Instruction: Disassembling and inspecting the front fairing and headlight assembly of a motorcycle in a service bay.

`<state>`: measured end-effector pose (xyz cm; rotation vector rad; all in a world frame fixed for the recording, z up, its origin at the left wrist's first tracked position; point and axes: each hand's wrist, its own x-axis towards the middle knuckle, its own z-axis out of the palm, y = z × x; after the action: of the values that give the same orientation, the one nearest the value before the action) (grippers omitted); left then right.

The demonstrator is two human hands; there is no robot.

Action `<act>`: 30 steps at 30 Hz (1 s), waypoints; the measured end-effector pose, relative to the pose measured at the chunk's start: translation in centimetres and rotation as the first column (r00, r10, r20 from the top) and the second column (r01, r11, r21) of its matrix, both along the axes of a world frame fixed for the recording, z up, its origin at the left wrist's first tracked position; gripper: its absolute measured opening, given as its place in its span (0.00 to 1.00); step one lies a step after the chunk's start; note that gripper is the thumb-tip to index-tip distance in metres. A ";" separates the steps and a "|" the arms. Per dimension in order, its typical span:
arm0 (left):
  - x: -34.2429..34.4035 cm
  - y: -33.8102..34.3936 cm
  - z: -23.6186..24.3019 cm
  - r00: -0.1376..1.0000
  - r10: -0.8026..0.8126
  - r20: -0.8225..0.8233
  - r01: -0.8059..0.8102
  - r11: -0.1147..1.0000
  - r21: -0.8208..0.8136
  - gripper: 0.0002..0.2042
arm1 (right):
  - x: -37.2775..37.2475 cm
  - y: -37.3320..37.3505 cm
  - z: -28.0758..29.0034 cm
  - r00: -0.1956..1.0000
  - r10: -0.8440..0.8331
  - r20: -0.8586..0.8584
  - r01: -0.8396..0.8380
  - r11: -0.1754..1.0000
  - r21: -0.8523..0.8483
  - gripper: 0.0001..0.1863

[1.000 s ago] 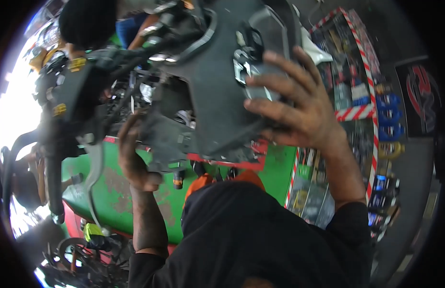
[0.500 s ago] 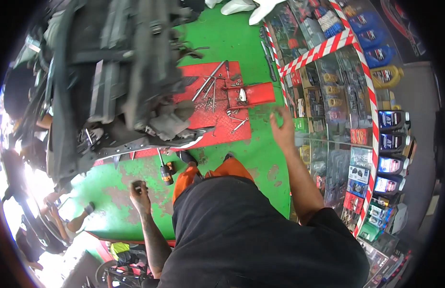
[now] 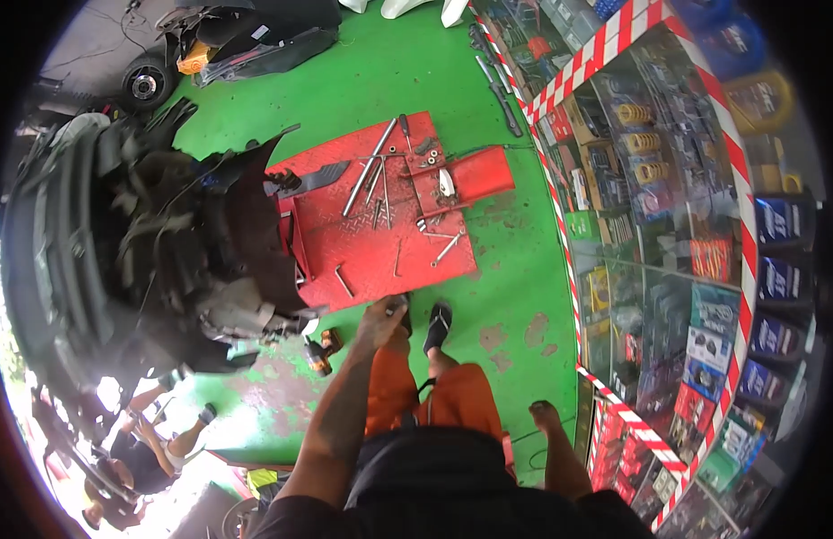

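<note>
My left hand (image 3: pixel 380 322) reaches out over my left leg, near the close edge of a red metal platform (image 3: pixel 371 260). Its fingers are closed, and a small dark thing at the fingertips is too small to make out. At my right side, low over the green floor, hangs my right hand (image 3: pixel 544 415), fingers curled in and nothing visible in them. An orange-and-black cordless power tool (image 3: pixel 317 355) lies on the floor left of my left hand. On the platform lie a long metal bar (image 3: pixel 370 171), a T-handle wrench (image 3: pixel 386 193), an L-shaped key (image 3: pixel 343 280) and a spanner (image 3: pixel 449 249).
A partly stripped motor scooter (image 3: pixel 165 242) fills the left side. Beyond it lie a wheel (image 3: pixel 145 85) and dark body panels (image 3: pixel 273 45). A glass display case (image 3: pixel 650 234) edged with red-and-white tape runs along the right. Another person (image 3: pixel 156 440) sits at lower left.
My left hand has swung forward and right to the platform's edge. My right hand has dropped back to my side, its fingers curling in. My view has shifted, showing more floor beyond the scooter.
</note>
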<state>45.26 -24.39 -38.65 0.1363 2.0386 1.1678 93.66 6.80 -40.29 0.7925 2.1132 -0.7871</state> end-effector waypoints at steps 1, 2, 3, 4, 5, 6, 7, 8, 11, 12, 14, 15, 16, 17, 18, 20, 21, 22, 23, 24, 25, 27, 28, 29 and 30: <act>-2.1 1.2 -3.4 0.998 0.046 -0.042 -0.048 0.998 -0.035 0.12 | -1.8 -2.1 1.6 0.885 -0.465 0.034 0.466 0.884 -0.029 0.14; -4.4 2.9 -6.6 0.993 0.089 -0.080 -0.093 0.994 -0.049 0.11 | -3.9 -2.9 2.9 0.859 -0.512 -0.007 0.512 0.858 -0.032 0.13; -6.4 5.1 -9.9 0.994 0.083 -0.076 -0.086 0.995 -0.041 0.11 | -5.0 -3.0 2.8 0.824 -0.564 -0.056 0.564 0.825 -0.020 0.12; -8.5 8.6 -13.2 0.964 0.256 0.066 -0.260 0.963 0.067 0.11 | -0.9 -0.7 0.6 0.988 0.141 -0.065 -0.135 0.988 0.080 0.16; -12.2 10.5 -16.8 0.892 0.410 0.190 -0.436 0.891 0.124 0.11 | 1.0 -2.7 -0.3 0.942 -0.277 -0.191 0.281 0.960 -0.004 0.17; -16.2 8.5 -20.1 0.903 0.428 0.035 -0.429 0.903 0.032 0.12 | -5.3 -6.8 2.5 0.844 -0.512 -0.160 0.513 0.857 -0.038 0.25; -19.2 11.3 -23.4 0.908 0.416 -0.042 -0.416 0.909 0.003 0.14 | -2.7 -6.7 3.7 0.855 -0.517 -0.048 0.512 0.855 -0.087 0.26; -22.4 13.2 -26.0 0.924 0.352 -0.150 -0.367 0.926 -0.086 0.14 | -2.5 -6.3 5.5 0.873 -0.375 0.313 0.430 0.894 -0.128 0.24; -31.6 17.6 -32.1 0.852 0.140 -0.505 -0.257 0.951 -0.170 0.16 | -12.2 -1.5 1.8 0.834 -0.455 0.313 0.510 0.852 -0.120 0.23; -33.1 20.1 -33.8 0.854 0.082 -0.514 -0.229 0.946 -0.230 0.15 | -14.0 -0.6 1.0 0.807 -0.496 0.321 0.549 0.830 -0.099 0.22; -35.2 24.4 -36.8 0.852 -0.017 -0.523 -0.177 0.931 -0.319 0.16 | -16.8 0.6 -0.9 0.757 -0.573 0.315 0.619 0.783 -0.064 0.22; -37.8 24.2 -38.5 0.859 -0.053 -0.509 -0.160 0.917 -0.366 0.17 | -18.3 0.3 -2.7 0.739 -0.602 0.303 0.649 0.756 -0.080 0.21; -42.2 22.5 -39.7 0.865 -0.111 -0.489 -0.150 0.873 -0.464 0.18 | -20.0 -0.9 -5.2 0.725 -0.625 0.289 0.678 0.721 -0.142 0.21; -42.6 23.2 -41.3 0.853 -0.182 -0.489 -0.108 0.855 -0.507 0.18 | -20.6 -1.4 -6.2 0.693 -0.664 0.283 0.713 0.690 -0.127 0.20; -42.8 24.1 -42.6 0.835 -0.251 -0.491 -0.071 0.835 -0.546 0.18 | -21.1 -2.0 -7.2 0.660 -0.700 0.272 0.745 0.658 -0.113 0.20; -43.3 25.1 -44.9 0.828 -0.278 -0.486 -0.065 0.815 -0.576 0.19 | -22.3 -3.1 -8.7 0.602 -0.765 0.227 0.796 0.596 -0.103 0.19; -43.5 25.5 -45.5 0.823 -0.298 -0.484 -0.079 0.783 -0.616 0.21 | -16.6 -9.4 -7.2 0.576 -0.792 0.203 0.817 0.568 -0.102 0.19; -44.3 25.4 -45.2 0.818 -0.300 -0.490 -0.081 0.783 -0.616 0.21 | -11.3 -16.6 -6.2 0.554 -0.812 0.183 0.833 0.541 -0.118 0.18; -44.2 26.7 -44.6 0.833 -0.273 -0.482 -0.099 0.783 -0.614 0.21 | -2.4 -25.8 -3.3 0.530 -0.834 0.156 0.848 0.519 -0.105 0.18; -43.4 27.1 -43.8 0.847 -0.251 -0.468 -0.114 0.775 -0.622 0.20 | 0.6 -27.6 -2.2 0.504 -0.853 0.137 0.864 0.495 -0.096 0.17; -42.4 27.4 -42.3 0.877 -0.194 -0.440 -0.129 0.787 -0.603 0.22 | 3.3 -28.2 -0.9 0.489 -0.864 0.119 0.872 0.481 -0.088 0.17; -43.5 22.5 -39.4 0.913 -0.107 -0.394 -0.098 0.880 -0.466 0.24 | 7.3 -27.5 -1.5 0.489 -0.869 0.073 0.863 0.470 -0.184 0.16; -41.1 21.1 -38.8 0.883 -0.026 -0.469 -0.171 0.912 -0.373 0.25 | 8.8 -26.2 -2.1 0.489 -0.872 0.032 0.854 0.470 -0.224 0.16; -36.6 21.5 -38.3 0.804 0.106 -0.585 -0.261 0.947 -0.186 0.22 | 10.0 -24.5 -2.6 0.484 -0.875 -0.015 0.846 0.472 -0.246 0.15; -32.2 22.2 -37.2 0.822 0.208 -0.530 -0.301 0.949 -0.095 0.20 | 10.9 -23.0 -3.0 0.472 -0.879 -0.062 0.839 0.470 -0.273 0.15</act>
<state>13.09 -2.17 -75.87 0.0962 2.6973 1.1941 104.51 -16.15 -43.34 1.7933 1.6139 -1.6475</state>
